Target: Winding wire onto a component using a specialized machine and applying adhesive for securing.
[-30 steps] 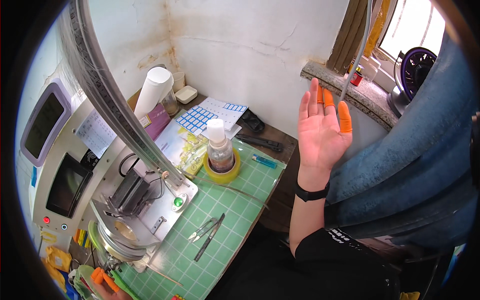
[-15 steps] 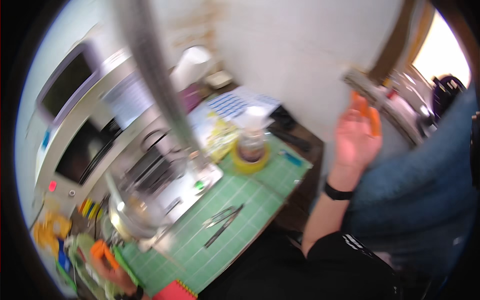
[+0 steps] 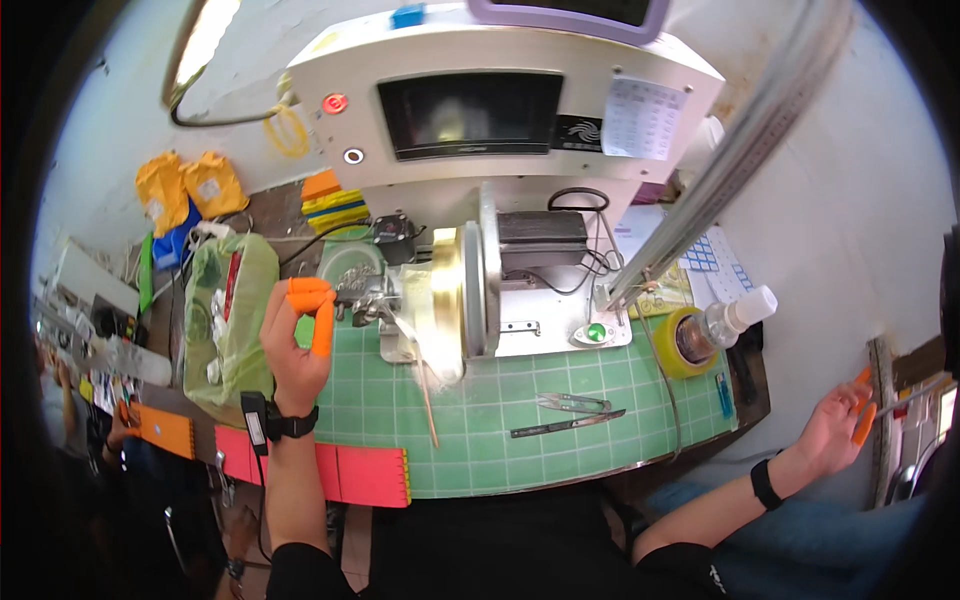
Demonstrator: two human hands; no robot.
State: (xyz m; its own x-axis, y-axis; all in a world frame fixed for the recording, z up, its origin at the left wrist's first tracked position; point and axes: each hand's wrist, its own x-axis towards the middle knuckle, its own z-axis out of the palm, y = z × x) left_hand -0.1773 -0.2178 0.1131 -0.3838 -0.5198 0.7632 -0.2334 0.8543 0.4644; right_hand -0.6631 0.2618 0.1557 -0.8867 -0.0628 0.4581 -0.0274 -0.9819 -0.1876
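Observation:
My left hand wears orange finger covers and a black wristband. Its thumb and fingers curl together in a pinch beside the metal holder of a bench grinding machine; whatever may lie between the fingertips is too small to make out. The machine's round wheel stands right of the holder, a thin wooden stick below it. Far to the right, off the bench, my right hand reaches outward near a wooden frame, orange-covered thumb and finger apart, with nothing plainly held.
The green mat bears thread snips and a black craft knife. A bottle stands beside yellow tape at right. A bag-lined bin and red strip lie left. Another person's hand is far left.
My view has swung left and levelled, bringing the whole machine into sight. My left hand now shows beside the holder; my right hand appears farther right and lower.

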